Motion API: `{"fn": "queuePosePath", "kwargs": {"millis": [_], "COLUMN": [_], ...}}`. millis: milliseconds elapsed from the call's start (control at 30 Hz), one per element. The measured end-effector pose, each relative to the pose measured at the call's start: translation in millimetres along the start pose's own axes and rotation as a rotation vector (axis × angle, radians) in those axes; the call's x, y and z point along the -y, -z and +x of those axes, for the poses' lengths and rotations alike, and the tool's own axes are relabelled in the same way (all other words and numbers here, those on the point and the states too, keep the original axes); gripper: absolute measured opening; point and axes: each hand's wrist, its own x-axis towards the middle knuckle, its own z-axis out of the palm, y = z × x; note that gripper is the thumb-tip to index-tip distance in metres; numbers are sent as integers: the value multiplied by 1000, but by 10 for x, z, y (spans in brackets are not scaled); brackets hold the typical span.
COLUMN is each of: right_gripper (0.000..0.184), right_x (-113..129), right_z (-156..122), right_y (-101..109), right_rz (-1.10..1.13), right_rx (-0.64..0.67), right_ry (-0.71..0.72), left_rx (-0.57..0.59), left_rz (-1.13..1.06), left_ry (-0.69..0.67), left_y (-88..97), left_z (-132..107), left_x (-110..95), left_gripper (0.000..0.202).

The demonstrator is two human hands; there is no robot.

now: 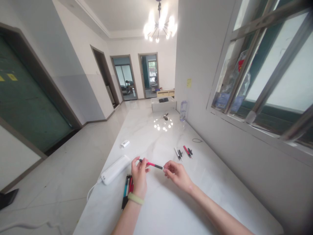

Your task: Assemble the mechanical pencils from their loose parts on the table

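My left hand (139, 173) and my right hand (177, 174) both pinch a slim red pen with black ends (151, 164), held level above the white marble table (158, 209). The left fingers grip its left part, and the right fingertips hold its black right end. A pale green band (136, 198) circles my left wrist. Just below my left hand lies a bundle of pens (127, 191) in red, blue and black. Several pens or pen parts (183, 152) lie to the far side of my right hand.
A white power bank (114, 169) with a cable lies at the table's left edge. Farther on are a small white object (125, 143), keys (166, 116), a white box (163, 104), a water bottle (183, 111) and a rubber band (197, 140). A wall and window run along the right side.
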Motion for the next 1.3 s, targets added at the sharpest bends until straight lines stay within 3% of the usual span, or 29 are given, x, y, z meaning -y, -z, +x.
{"fn": "queuePosePath", "kwargs": {"millis": [500,1000,1300], "right_gripper": [18,17,29], "right_x": [78,52,-51], "right_z": [-33,-30,16], "right_y": [45,40,67], "right_rz": [-113,-190,-282], "right_rx": [-131,-98,-106], "right_ry": [129,142,122], "left_rx": [-6,22,31], "left_rz": [-11,20,16], "left_ry": [8,19,35], "left_y": [6,-10,-19], "left_z": [18,-27,-26], "left_x": [7,22,21], "left_gripper": [49,52,53]}}
